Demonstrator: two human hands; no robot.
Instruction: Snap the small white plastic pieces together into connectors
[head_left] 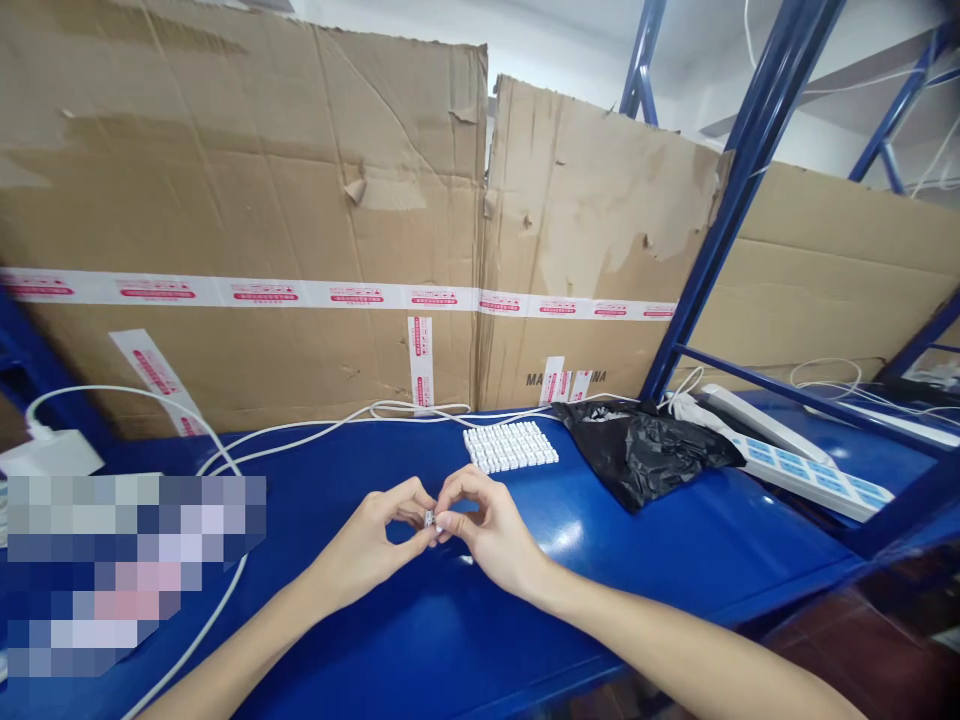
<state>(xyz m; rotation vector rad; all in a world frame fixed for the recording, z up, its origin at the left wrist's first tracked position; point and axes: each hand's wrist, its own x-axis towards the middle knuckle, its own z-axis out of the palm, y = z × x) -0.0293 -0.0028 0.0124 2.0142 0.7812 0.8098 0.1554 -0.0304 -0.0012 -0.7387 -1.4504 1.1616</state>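
My left hand (375, 545) and my right hand (487, 530) meet over the blue table (675, 560), fingertips pinched together. Between them sits a small white and metallic part (430, 519), held by both hands. It is too small to name. Just beyond the hands lies a flat block of small white parts in neat rows (511, 446).
A crumpled black plastic bag (645, 450) lies right of the white block. White power strips (795, 465) and white cables (300, 430) run along the table. Tall cardboard sheets (262, 220) stand behind. A blue rack post (720, 220) slants at right. A blurred patch covers the lower left.
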